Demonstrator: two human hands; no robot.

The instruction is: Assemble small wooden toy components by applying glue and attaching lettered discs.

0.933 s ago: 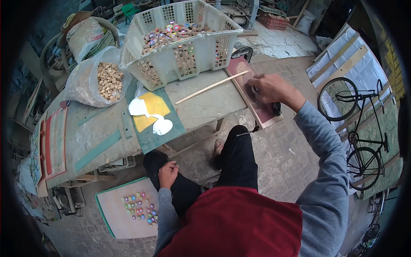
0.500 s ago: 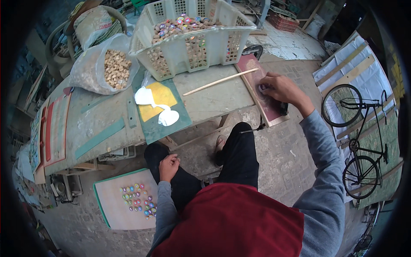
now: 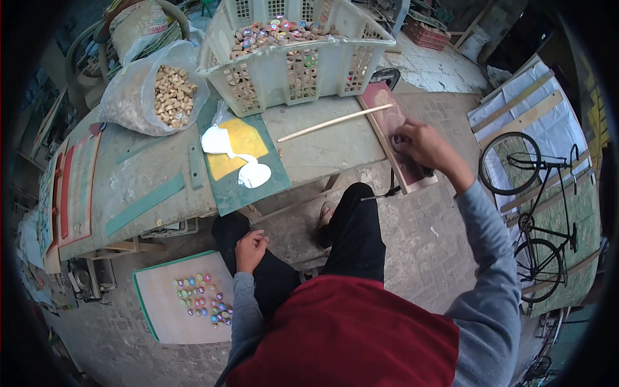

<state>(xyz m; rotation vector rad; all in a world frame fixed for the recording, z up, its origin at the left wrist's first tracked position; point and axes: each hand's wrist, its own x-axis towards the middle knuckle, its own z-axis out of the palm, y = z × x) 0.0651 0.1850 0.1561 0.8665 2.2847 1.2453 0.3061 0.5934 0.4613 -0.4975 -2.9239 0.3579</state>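
Reddish board [image 3: 382, 98] beneath, small piece [image 3: 397, 138] at the tips of the pinched right grip [image 3: 422, 146]

right hand [image 3: 420, 144] holds small piece [image 3: 396, 138] at reddish board [image 3: 381, 97]

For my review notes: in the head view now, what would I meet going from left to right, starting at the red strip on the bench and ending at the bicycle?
Red strip, plastic bag of wooden pieces, yellow sheet, wooden stick, right hand, bicycle.
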